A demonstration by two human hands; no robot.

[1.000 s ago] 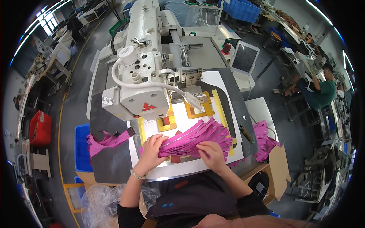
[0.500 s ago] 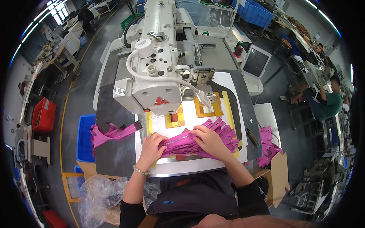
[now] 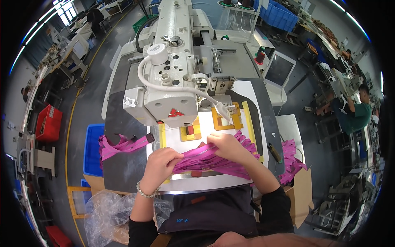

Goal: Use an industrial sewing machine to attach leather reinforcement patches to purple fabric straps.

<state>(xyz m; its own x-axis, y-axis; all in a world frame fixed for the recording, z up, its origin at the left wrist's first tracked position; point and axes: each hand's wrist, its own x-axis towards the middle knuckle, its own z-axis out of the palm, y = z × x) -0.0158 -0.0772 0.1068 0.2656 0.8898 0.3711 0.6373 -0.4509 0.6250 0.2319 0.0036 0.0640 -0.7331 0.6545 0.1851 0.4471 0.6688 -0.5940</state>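
Observation:
A bundle of magenta zippers (image 3: 205, 165) lies across the white sheet at the front of a sewing machine (image 3: 170, 99). My left hand (image 3: 161, 161) is closed at the left end of one zipper (image 3: 193, 152), thumb and fingers pinched together. Over the right part of the bundle, my right hand (image 3: 227, 147) has its fingers curled round the same strip, which runs taut between both hands. Its fingertips are partly hidden. Yellow frames, one (image 3: 190, 131) under the machine head and another (image 3: 227, 117) farther right, sit just beyond the bundle.
More magenta zippers (image 3: 119, 149) rest at the table's left edge above a blue bin (image 3: 94, 150). Another pile (image 3: 293, 160) hangs on the right beside an open carton (image 3: 302, 187). A small dark-handled tool (image 3: 275, 152) lies at the right. A person (image 3: 360, 111) sits far right.
My left hand has shifted slightly left and turned, thumb now toward the strip's end. My right hand has risen a little and closed more, and the zipper is straighter between them.

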